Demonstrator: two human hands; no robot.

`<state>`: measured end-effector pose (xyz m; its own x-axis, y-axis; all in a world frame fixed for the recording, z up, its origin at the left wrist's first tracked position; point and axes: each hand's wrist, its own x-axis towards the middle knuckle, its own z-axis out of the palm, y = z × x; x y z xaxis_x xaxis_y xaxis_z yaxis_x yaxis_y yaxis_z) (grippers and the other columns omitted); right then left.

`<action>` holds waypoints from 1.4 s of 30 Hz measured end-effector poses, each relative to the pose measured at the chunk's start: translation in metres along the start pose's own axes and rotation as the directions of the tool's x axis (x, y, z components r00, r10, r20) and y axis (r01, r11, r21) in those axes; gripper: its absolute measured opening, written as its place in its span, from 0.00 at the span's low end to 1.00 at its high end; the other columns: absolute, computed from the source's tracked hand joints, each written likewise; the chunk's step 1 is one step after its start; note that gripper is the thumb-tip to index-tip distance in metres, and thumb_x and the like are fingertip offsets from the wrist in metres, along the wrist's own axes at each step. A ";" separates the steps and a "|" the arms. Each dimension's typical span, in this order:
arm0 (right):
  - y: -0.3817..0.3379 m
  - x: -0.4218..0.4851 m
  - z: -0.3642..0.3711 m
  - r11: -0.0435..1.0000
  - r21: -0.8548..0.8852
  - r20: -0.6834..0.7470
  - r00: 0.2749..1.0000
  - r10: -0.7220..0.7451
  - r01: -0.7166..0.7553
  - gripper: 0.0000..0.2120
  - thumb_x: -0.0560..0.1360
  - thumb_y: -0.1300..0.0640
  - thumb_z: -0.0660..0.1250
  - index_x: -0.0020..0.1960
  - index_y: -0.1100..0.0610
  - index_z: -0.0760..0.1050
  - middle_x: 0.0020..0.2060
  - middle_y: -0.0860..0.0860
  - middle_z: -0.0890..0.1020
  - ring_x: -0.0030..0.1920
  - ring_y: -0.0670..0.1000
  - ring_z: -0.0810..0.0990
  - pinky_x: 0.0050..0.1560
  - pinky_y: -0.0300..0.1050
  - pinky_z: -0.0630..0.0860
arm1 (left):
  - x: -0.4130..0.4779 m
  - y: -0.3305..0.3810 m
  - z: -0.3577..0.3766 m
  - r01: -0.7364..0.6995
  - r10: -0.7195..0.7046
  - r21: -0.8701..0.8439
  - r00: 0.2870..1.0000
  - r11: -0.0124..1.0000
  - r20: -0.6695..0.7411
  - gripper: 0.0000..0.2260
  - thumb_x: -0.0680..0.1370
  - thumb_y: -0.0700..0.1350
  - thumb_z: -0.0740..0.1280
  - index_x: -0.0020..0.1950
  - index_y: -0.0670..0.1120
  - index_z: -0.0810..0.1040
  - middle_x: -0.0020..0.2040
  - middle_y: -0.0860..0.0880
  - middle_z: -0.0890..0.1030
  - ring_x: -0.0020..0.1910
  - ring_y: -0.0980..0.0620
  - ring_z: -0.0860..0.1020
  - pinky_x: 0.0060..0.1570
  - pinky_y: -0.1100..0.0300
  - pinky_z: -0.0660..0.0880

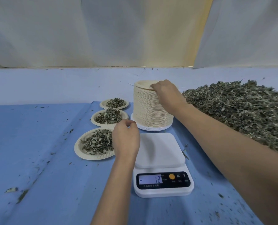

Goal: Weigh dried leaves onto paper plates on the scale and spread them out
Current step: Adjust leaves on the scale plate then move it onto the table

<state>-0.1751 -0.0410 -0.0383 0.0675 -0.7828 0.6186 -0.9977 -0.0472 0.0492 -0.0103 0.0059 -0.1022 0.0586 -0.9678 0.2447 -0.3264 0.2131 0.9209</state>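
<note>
Fingers [153,86] of right hand [166,94] curl over plate stack [149,109] top rim.

The tall stack of cream paper plates [153,106] looks matt and fibrous, its side finely ribbed by the edges. The near cream paper plate [80,150] has a moulded, rope-like rim. The white plastic kitchen scale [161,161] is smooth with a soft sheen, and its black display panel [163,184] is glossy. The blue cloth-like sheet [37,143] is matt and creased. The grey-green heap of dried leaves [240,111] is rough, flaky and dull.
</note>
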 end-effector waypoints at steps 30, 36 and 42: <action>-0.023 -0.121 -0.009 0.065 0.716 0.532 0.603 0.594 -0.695 0.10 0.79 0.52 0.59 0.48 0.59 0.73 0.58 0.67 0.74 0.45 0.60 0.76 0.47 0.48 0.66 | 0.005 -0.017 -0.032 0.125 -0.109 -0.070 0.973 0.990 0.202 0.15 0.78 0.49 0.64 0.37 0.41 0.80 0.26 0.49 0.78 0.27 0.51 0.76 0.33 0.61 0.70; -0.021 -0.125 -0.007 0.094 0.691 0.520 0.583 0.625 -0.717 0.13 0.77 0.56 0.59 0.35 0.57 0.62 0.33 0.56 0.64 0.37 0.53 0.62 0.41 0.49 0.56 | 0.012 -0.029 -0.027 0.215 -0.206 -0.050 0.968 0.975 0.146 0.15 0.77 0.46 0.61 0.34 0.40 0.77 0.32 0.41 0.80 0.33 0.45 0.74 0.44 0.51 0.74; -0.021 -0.126 -0.007 0.185 0.653 0.488 0.595 0.639 -0.734 0.17 0.76 0.57 0.59 0.31 0.56 0.58 0.29 0.54 0.62 0.33 0.52 0.60 0.37 0.49 0.55 | 0.012 -0.034 -0.025 0.260 -0.253 -0.031 0.956 0.965 0.150 0.17 0.77 0.46 0.63 0.32 0.38 0.78 0.33 0.39 0.82 0.32 0.44 0.76 0.51 0.46 0.77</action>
<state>-0.1627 0.0627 -0.1120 -0.6014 -0.7988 0.0172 -0.2404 0.1604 -0.9573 0.0251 -0.0095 -0.1235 -0.0033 -0.9990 -0.0448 -0.2702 -0.0423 0.9619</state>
